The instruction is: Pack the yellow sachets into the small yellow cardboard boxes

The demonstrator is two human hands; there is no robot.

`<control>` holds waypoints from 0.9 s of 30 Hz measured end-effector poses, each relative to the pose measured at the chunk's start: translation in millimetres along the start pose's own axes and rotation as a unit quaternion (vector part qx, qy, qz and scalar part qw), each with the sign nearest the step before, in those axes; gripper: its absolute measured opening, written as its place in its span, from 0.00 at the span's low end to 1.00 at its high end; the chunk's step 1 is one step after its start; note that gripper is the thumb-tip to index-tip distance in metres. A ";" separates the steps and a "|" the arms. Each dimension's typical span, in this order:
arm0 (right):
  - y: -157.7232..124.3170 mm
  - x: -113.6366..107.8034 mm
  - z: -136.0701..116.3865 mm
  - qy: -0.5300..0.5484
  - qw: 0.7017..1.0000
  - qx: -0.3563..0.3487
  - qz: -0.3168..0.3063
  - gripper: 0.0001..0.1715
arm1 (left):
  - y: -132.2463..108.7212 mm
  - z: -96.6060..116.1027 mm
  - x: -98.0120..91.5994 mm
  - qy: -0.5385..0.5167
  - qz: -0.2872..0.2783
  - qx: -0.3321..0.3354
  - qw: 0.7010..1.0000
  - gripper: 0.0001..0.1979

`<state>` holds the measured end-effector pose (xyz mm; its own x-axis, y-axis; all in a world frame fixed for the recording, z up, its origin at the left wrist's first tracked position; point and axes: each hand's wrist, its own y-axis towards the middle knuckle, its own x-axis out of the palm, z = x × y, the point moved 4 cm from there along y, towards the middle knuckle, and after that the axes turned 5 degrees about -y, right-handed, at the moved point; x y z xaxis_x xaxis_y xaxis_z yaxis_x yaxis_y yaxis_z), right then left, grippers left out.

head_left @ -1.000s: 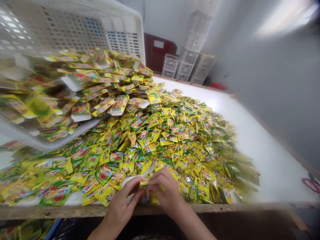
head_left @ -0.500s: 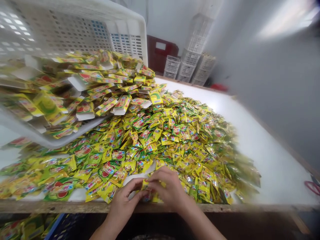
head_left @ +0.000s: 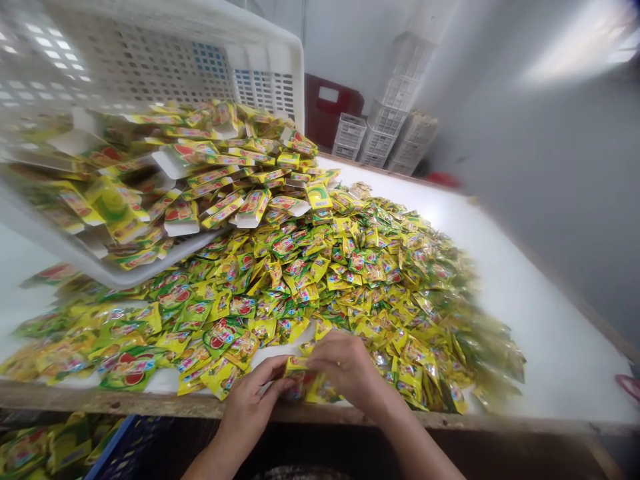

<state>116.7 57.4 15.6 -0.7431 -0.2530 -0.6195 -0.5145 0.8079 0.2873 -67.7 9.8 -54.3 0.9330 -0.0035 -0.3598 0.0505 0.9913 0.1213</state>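
Note:
Near the table's front edge, my left hand (head_left: 257,400) pinches a small yellow carton (head_left: 297,364) between thumb and fingers. My right hand (head_left: 345,370) is closed at the carton's right end; its fingertips are partly hidden behind the knuckles. Around both hands lies a large heap of small shiny yellow-green packets (head_left: 345,267) printed with fruit. To the left, a white plastic crate (head_left: 295,80) lies tipped toward me, with many cartons (head_left: 253,207) of the same look spilling from its mouth. Some of these have white end flaps standing out.
The white table (head_left: 530,287) has a wooden front edge (head_left: 165,403). Below it at the left stands a blue basket (head_left: 117,447) beside more yellow packets (head_left: 45,447). Stacked pale crates (head_left: 377,137) and a dark red object (head_left: 330,110) are at the back, by a grey wall.
The view has shifted slightly, so the crate and heap sit a little farther right. My right hand has moved slightly right along the carton, showing more of its yellow top.

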 end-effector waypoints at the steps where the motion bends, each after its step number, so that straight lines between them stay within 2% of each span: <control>1: -0.4 -1.2 -1.0 0.000 1.000 0.006 0.003 0.09 | 0.4 -0.3 -0.4 0.006 0.006 0.007 1.000 0.11; 5: -0.9 2.6 -4.1 0.013 1.000 0.017 0.008 0.07 | 1.9 -0.6 -0.8 0.014 -0.007 0.017 1.000 0.13; 8: 0.2 9.8 -9.6 -0.001 1.000 -0.024 -0.001 0.07 | 1.7 -0.8 -0.5 -0.014 -0.023 0.000 1.000 0.14; 11: -0.3 15.5 -15.0 -0.051 0.997 -0.050 -0.015 0.07 | 1.5 1.1 -1.0 -0.056 -0.024 -0.009 0.998 0.21; 13: -3.1 17.6 -14.9 -0.044 0.998 -0.044 -0.022 0.09 | 2.5 5.9 -2.2 -0.047 -0.021 0.027 0.998 0.23; 15: -9.5 16.7 -7.7 0.006 0.999 -0.023 -0.022 0.12 | 3.9 12.4 -3.0 -0.019 -0.018 0.092 0.995 0.20; 17: -20.7 7.5 11.0 0.049 0.998 0.036 0.027 0.12 | 5.1 16.8 -2.1 0.000 -0.011 0.144 0.990 0.17; 20: -49.5 -20.4 50.8 0.032 0.970 0.177 0.161 0.08 | 8.0 17.6 8.0 0.015 -0.026 0.162 0.986 0.16; 22: -69.1 -35.8 67.9 0.006 0.952 0.232 0.201 0.08 | 11.0 16.6 17.7 0.015 -0.046 0.148 0.988 0.17; 24: -80.5 -40.1 71.8 -0.003 0.951 0.244 0.191 0.07 | 14.8 14.8 19.6 -0.002 -0.040 0.112 0.993 0.15; 26: -82.1 -32.7 65.4 -0.018 0.960 0.236 0.147 0.04 | 17.7 9.6 3.8 -0.036 0.018 0.031 0.999 0.14; 27: -79.8 -26.0 60.3 -0.037 0.966 0.227 0.115 0.09 | 17.0 6.1 -12.5 -0.050 0.073 -0.014 0.996 0.16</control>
<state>202.8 31.6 -35.3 -0.7740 -0.0135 -0.6331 -0.0860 0.9928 0.0839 -76.3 25.9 -42.1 0.9605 0.1301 -0.2460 -0.0976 0.9853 0.1402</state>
